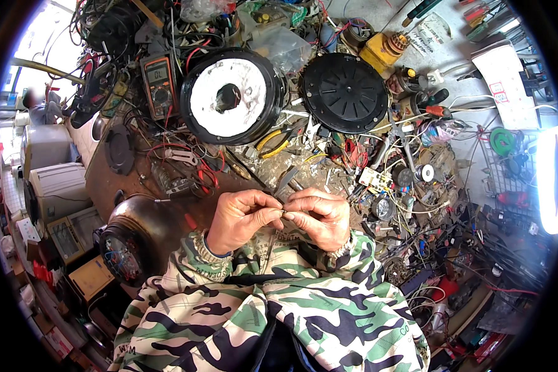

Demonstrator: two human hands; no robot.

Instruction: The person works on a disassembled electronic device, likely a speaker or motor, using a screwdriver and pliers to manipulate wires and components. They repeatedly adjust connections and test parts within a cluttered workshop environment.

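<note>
My left hand point(239, 218) and my right hand point(322, 218) meet fingertip to fingertip in front of my chest. Both are pinched closed around something small and dark, too tiny to name. Just beyond the fingertips lies a flat grey blade-like tool point(286, 180) on the bench. Farther off stands a round black housing point(192, 93) with a white inner disc and a dark hole in its middle. To its right rests a round black ribbed cover point(344, 93). Yellow-handled pliers point(274, 146) lie between these parts and my hands.
A multimeter point(160, 87) leans among cables at the far left. A brown metal pot-like body point(139, 217) with exposed wiring is by my left arm. Loose wires, tools and small parts crowd the right side around a spool point(425, 172). A bright lamp point(553, 181) glows at far right.
</note>
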